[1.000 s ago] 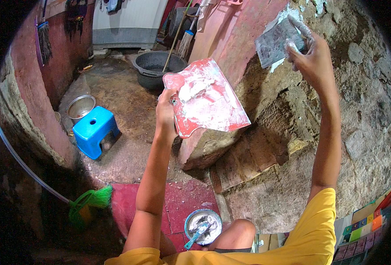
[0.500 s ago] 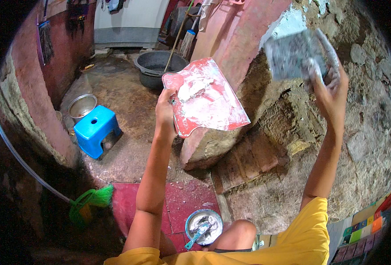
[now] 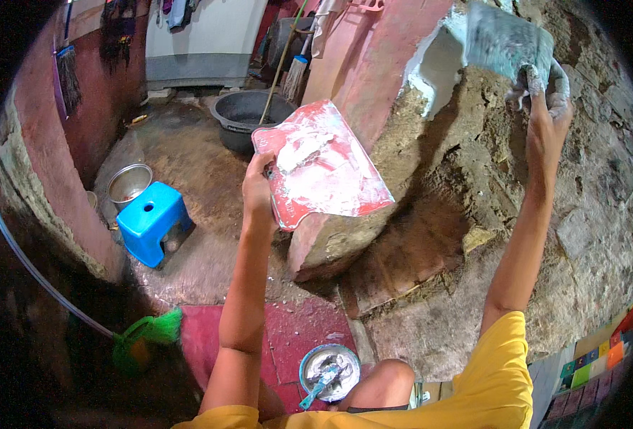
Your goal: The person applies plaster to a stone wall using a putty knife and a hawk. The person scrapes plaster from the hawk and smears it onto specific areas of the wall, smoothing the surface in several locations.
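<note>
My left hand (image 3: 258,187) grips the edge of a flat red plastering board (image 3: 331,171) smeared with white plaster (image 3: 303,151). Up at the right, my right hand (image 3: 547,96), its fingers whitened, is closed on a flat grey-green scraper (image 3: 506,41), blurred by motion. The scraper lies over the broken wall (image 3: 502,136) beside a smooth grey patch (image 3: 438,68) with white plaster along its edge; I cannot tell whether it touches. Low in front of me, a bowl (image 3: 341,390) of white plaster stands on red tiles with a blue-handled putty knife (image 3: 320,386) in it.
To the left stand a blue stool (image 3: 152,218) and a metal bowl (image 3: 129,184). A large black tub (image 3: 241,118) with a stick in it is farther back. A green broom (image 3: 152,329) lies at lower left. A pink wall corner (image 3: 316,247) juts out below the board.
My right hand has moved up with the scraper, uncovering the grey patch on the wall. My left hand and the board have shifted slightly left in the view.
</note>
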`<state>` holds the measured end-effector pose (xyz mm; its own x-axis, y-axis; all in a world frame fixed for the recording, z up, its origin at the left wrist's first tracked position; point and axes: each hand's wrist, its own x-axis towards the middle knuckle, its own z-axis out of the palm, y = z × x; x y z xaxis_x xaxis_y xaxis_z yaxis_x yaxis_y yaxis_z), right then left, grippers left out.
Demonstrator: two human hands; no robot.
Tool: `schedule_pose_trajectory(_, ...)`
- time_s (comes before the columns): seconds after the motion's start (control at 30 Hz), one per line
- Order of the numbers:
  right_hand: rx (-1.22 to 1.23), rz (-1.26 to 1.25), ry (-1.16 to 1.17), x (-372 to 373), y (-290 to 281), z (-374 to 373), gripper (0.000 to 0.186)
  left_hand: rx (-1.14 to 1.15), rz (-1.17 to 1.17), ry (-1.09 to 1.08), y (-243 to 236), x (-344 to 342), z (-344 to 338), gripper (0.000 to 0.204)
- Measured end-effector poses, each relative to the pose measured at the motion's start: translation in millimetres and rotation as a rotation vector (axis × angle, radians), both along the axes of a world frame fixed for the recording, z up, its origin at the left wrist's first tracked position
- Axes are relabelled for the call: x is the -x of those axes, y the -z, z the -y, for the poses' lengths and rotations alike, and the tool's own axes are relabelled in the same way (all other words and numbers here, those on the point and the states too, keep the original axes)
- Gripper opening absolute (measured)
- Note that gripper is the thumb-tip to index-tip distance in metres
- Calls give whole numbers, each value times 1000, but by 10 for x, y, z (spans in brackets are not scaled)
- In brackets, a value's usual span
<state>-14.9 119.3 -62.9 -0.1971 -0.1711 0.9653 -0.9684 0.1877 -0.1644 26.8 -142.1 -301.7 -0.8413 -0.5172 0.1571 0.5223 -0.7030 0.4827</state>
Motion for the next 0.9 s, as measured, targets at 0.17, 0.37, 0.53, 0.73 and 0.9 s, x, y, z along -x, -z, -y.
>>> schedule_pose_trajectory(0.17, 87, 211, -79, 277, 281, 51, 27, -44, 8, 33, -99, -66, -51, 21)
schedule_pose_trajectory(0.37, 153, 373, -355, 298, 517, 264, 28, 4, 10, -56, -92, -79, -8, 21)
schedule_pose_trajectory(0.53, 77, 303, -219, 482, 606, 229, 29, 54, -1, -87, -88, -106, -15, 21)
schedule_pose_trajectory(0.73, 93, 335, -217, 646, 748, 246, 29, 2, -19, -5, -23, -51, 40, 23)
schedule_pose_trajectory(0.9, 166, 401, -148, 673, 805, 221, 31, -14, -1, 35, -74, -88, 1, 24)
